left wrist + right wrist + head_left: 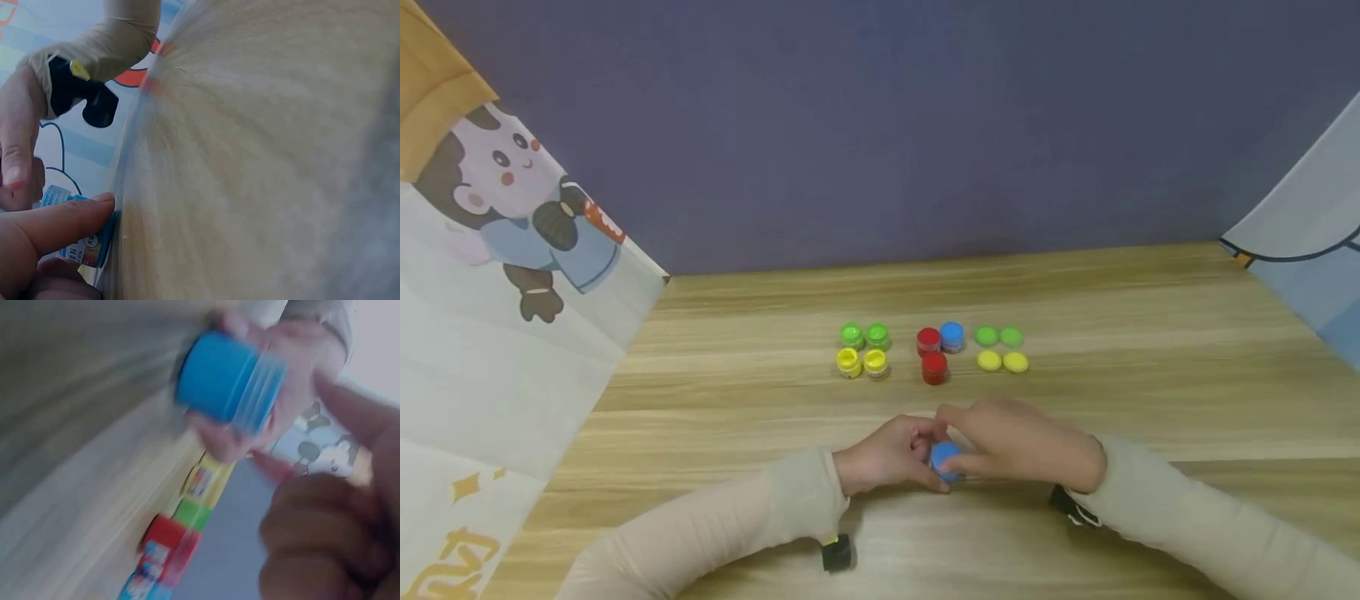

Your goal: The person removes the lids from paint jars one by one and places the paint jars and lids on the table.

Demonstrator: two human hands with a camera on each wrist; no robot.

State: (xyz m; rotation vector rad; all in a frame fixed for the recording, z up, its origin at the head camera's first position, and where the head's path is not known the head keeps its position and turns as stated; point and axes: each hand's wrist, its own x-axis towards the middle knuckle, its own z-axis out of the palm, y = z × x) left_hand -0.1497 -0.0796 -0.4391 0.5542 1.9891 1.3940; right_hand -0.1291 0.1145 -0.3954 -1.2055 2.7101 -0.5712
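Observation:
A small blue jar (943,456) stays in my left hand (889,454), gripped between the thumb and fingers low over the table. The right wrist view shows the jar (215,378) from the side, with a clear ribbed band near the end facing my right hand (331,519). From the right, that hand (1026,442) reaches over the jar, its thumb overlapping the blue top in the head view. Its thumb and index finger are spread apart near the jar in the right wrist view, blurred, with the other fingers curled. A printed label (75,250) shows below my left thumb.
Beyond the hands stand two green jars (865,337), two yellow jars (862,363), two red jars (934,367) and another blue jar (952,337). Green lids (998,337) and yellow lids (1002,362) lie to their right. A dark panel (925,150) rises behind the wooden table (737,350).

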